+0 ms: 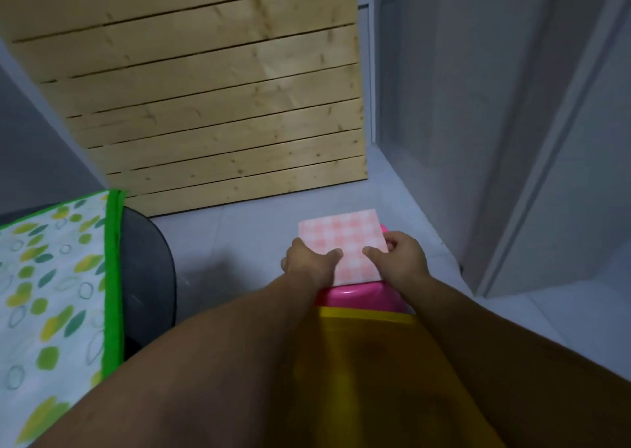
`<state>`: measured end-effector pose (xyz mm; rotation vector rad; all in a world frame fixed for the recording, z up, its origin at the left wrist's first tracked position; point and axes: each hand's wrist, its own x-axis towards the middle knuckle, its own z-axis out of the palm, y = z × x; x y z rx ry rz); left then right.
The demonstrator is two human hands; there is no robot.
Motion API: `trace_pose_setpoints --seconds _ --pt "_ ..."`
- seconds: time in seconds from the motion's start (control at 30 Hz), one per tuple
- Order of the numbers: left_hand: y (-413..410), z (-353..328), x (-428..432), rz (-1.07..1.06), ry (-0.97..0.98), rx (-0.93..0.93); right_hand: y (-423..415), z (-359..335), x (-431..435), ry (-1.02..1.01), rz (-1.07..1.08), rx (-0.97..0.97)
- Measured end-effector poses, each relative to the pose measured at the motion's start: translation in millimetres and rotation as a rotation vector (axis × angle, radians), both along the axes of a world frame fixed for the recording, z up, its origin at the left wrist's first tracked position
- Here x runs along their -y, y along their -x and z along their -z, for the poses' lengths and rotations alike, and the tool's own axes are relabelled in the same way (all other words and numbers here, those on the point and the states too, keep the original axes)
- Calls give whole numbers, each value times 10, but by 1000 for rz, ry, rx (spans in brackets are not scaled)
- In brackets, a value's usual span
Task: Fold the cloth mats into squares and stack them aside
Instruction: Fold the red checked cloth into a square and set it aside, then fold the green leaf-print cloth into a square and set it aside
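Pink-and-white checked cloth mat (341,234) lies folded square on a pink plastic stool (341,292); left hand (309,259) and right hand (399,256) pinch its near corners, thumbs on top. Green leaf-print cloth (51,294), perhaps another mat, looks unfolded, so work likely remains

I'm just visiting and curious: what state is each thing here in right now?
Pink checked mat: folded square, resting on the pink plastic object.
Left hand: pinches the mat's near left edge.
Right hand: pinches the mat's near right edge.
Leafy cloth: spread out flat, unfolded.
Wooden panel: standing on the floor.
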<state>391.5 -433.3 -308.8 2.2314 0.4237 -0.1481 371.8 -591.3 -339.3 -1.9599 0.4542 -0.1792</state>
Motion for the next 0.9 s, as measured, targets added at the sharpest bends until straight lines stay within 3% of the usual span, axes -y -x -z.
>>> trace_pose_setpoints --seconds 0.2,0.4,0.7,0.9 --pt "7 42 45 41 -120 -11 32 1 11 49 -6 55" --pt "24 -326 143 31 -121 -7 79 -211 77 60 37 56" --pt "694 -1344 -50 73 236 57 702 -1362 -238 -39 -32 203" --pt "1663 -2222 -753 62 558 171 1537 -2192 -844 -19 -181 282"
